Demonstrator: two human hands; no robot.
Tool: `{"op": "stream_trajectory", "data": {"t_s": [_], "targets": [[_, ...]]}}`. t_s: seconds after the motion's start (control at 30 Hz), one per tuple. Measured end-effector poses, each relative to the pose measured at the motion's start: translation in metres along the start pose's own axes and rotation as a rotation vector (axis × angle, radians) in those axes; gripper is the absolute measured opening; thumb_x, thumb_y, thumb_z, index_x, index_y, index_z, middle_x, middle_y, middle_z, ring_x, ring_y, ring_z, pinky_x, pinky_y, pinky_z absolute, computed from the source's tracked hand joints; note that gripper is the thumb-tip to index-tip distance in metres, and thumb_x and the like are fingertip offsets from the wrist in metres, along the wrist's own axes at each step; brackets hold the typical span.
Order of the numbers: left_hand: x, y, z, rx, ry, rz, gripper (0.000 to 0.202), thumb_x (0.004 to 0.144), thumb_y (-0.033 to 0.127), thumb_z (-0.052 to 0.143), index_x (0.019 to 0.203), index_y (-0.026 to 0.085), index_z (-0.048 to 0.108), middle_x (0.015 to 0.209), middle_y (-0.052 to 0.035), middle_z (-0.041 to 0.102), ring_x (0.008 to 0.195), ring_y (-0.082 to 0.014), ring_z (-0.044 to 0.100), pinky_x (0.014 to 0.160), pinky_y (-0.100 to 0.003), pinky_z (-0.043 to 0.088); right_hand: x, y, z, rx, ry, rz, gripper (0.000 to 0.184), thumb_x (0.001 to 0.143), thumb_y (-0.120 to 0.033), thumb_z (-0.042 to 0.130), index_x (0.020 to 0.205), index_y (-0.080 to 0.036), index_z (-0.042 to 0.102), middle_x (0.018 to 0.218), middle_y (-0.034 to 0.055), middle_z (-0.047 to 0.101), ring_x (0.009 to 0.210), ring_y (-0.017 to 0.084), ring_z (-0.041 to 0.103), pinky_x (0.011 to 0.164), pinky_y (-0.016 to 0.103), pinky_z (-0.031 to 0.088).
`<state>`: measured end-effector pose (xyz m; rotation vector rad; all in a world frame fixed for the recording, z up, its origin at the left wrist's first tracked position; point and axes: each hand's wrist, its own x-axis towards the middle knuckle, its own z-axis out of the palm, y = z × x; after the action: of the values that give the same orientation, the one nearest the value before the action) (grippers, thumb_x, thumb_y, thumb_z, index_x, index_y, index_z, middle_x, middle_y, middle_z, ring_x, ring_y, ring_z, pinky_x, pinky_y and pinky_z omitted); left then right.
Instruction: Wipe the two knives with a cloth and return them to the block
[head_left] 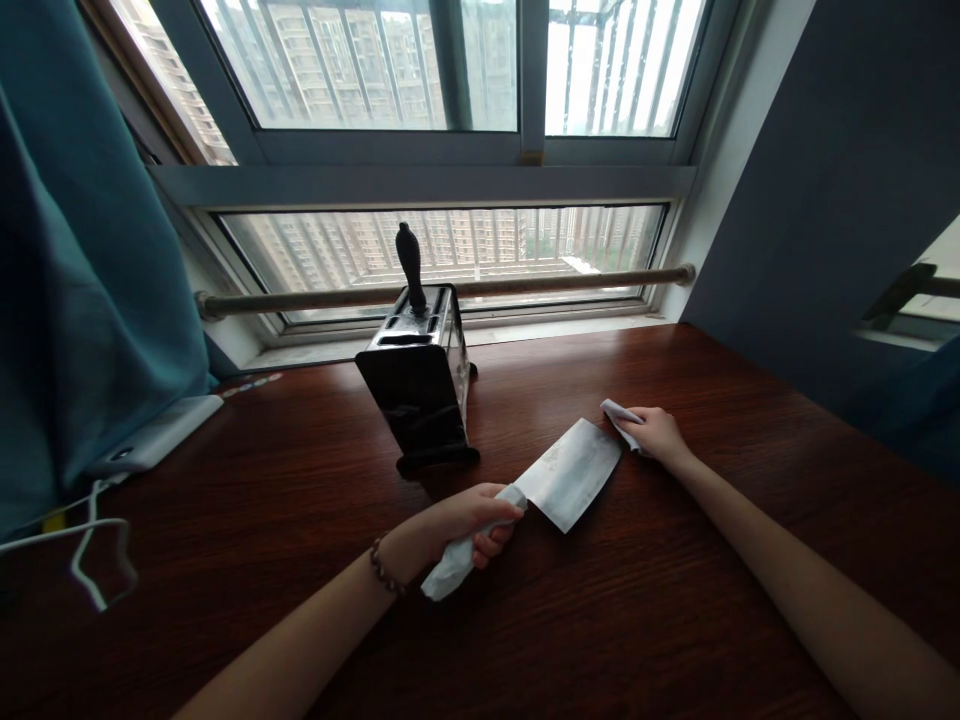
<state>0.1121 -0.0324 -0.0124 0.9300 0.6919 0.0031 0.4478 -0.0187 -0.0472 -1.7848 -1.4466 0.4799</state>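
My left hand [487, 520] is closed around the handle of a cleaver, and white tissue [452, 572] is wrapped about that handle. The broad, flat cleaver blade [574, 475] points away to the right, low above the table. In my right hand [654, 432] is a folded white tissue [621, 412], pinched between thumb and fingers just beyond the blade's far end. A dark knife block [420, 390] stands upright behind my left hand. One black handle [410, 262] sticks up from its slotted top.
The reddish-brown wooden table [675, 600] reaches to the window sill. A white power strip [157, 440] with a white cable [94, 540] lies at the left, beside a teal curtain [90, 230]. A horizontal rail [540, 287] crosses the window. A dark wall [817, 200] rises at the right.
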Motion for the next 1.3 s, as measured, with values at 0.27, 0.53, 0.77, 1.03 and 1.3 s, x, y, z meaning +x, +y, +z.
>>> {"op": "stream_trajectory", "data": {"t_s": [0.27,0.53,0.77,1.03,1.3], "targets": [[0.001,-0.001,-0.002,0.001,-0.012,0.001,0.032,0.072,0.032,0.063,0.082,0.021,0.035,0.056,0.0069,0.040,0.036,-0.0016,0.026,0.035,-0.014,0.025,-0.002,-0.009,0.002,0.337,0.121,0.108,0.036,0.069,-0.041,0.064,0.085,-0.008,0.063,0.068,0.0063,0.061,0.057,0.017,0.053,0.050,0.026,0.039],[-0.003,0.001,0.002,-0.003,0.007,0.009,0.027,0.072,0.028,0.061,0.088,0.020,0.040,0.058,0.0057,0.041,0.037,-0.0019,0.028,0.036,-0.014,0.026,-0.078,-0.084,0.029,0.068,-0.406,-0.733,0.029,0.078,-0.011,0.054,0.104,-0.021,0.063,0.098,0.0061,0.059,0.087,0.020,0.053,0.077,0.032,0.042],[-0.004,-0.002,0.002,0.002,0.023,0.034,0.020,0.076,0.023,0.055,0.093,0.019,0.045,0.058,0.0048,0.041,0.038,-0.0024,0.029,0.037,-0.017,0.026,-0.088,-0.096,0.031,-0.161,-0.506,-0.838,0.035,0.090,-0.028,0.047,0.125,-0.021,0.051,0.118,0.0062,0.052,0.104,0.021,0.044,0.094,0.035,0.035],[-0.003,0.002,0.003,-0.001,0.013,0.012,0.028,0.073,0.028,0.062,0.084,0.020,0.038,0.058,0.0057,0.041,0.037,-0.0022,0.030,0.036,-0.014,0.029,-0.064,-0.078,0.027,-0.328,-0.385,-0.754,0.032,0.091,-0.031,0.047,0.121,-0.026,0.055,0.124,0.0017,0.051,0.109,0.022,0.043,0.097,0.036,0.033],[-0.004,0.004,0.005,-0.003,0.005,-0.003,0.029,0.072,0.029,0.064,0.082,0.020,0.038,0.058,0.0060,0.041,0.037,-0.0013,0.030,0.035,-0.013,0.030,-0.032,-0.046,0.015,-0.519,-0.217,-0.604,0.029,0.089,-0.031,0.049,0.115,-0.029,0.061,0.117,0.0026,0.055,0.103,0.025,0.046,0.090,0.038,0.039]]}}
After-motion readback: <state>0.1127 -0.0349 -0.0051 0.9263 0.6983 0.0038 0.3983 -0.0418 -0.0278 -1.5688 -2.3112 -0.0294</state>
